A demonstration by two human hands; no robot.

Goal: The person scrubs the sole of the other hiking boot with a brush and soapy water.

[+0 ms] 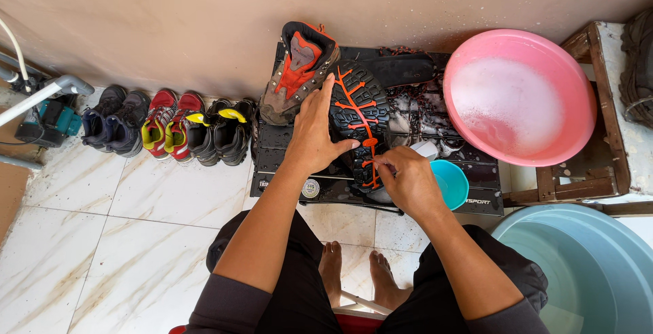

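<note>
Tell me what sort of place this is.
Likely a home washing spot by an outside wall: a tiled floor, a pink basin of soapy water, pairs of shoes along the wall, and the left hand steadying an upturned boot on a wet black table.

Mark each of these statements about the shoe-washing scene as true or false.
1. The left hand rests on the upturned boot sole. True.
2. The pink basin is empty. False: it holds foamy water.
3. The right hand is at the heel end of the sole, beside a small teal cup. True.
4. The second boot lies sole up too. False: its open top and orange tongue face the camera.
5. Pairs of shoes line the wall to the left of the black table. True.
6. The person wears sandals. False: the feet are bare.
</note>
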